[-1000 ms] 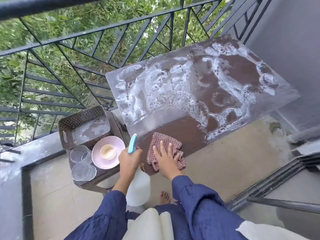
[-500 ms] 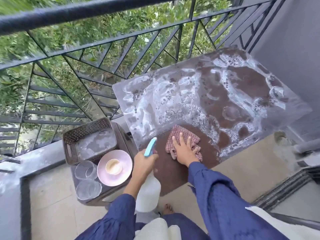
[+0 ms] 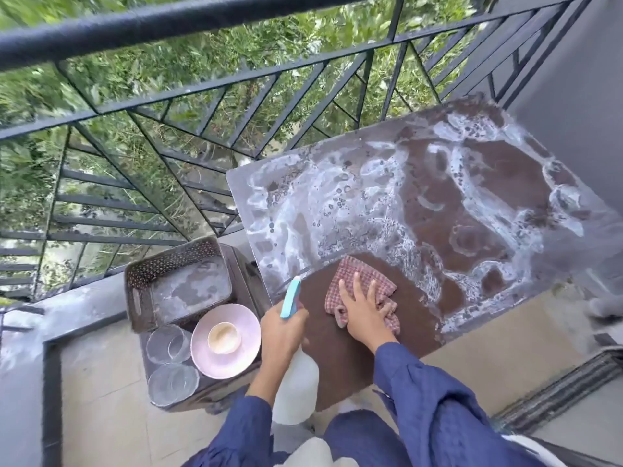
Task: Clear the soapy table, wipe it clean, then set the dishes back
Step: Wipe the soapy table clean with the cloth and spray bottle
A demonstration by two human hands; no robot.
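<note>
A brown table (image 3: 472, 183) is covered with white soap foam except for a wiped patch at its near corner. My right hand (image 3: 362, 310) presses flat on a red checked cloth (image 3: 354, 278) at the edge of that patch. My left hand (image 3: 281, 332) grips a white spray bottle (image 3: 296, 385) with a blue nozzle beside the table's near left edge. On a low dark stand (image 3: 242, 264) to the left sit a pink plate (image 3: 242, 355) with a small cup (image 3: 223, 338) on it, two clear glasses (image 3: 167, 343), and a brown perforated basket (image 3: 175, 284).
A black metal railing (image 3: 202, 92) runs along the far and left sides with greenery beyond it. A grey wall (image 3: 573, 79) stands behind the table at the right. Beige floor tiles (image 3: 101, 399) lie around the stand and a striped mat (image 3: 566, 392) at the right.
My right hand has pushed the cloth farther up the table, widening the wiped patch. The view has shifted closer; my left hand still holds the bottle.
</note>
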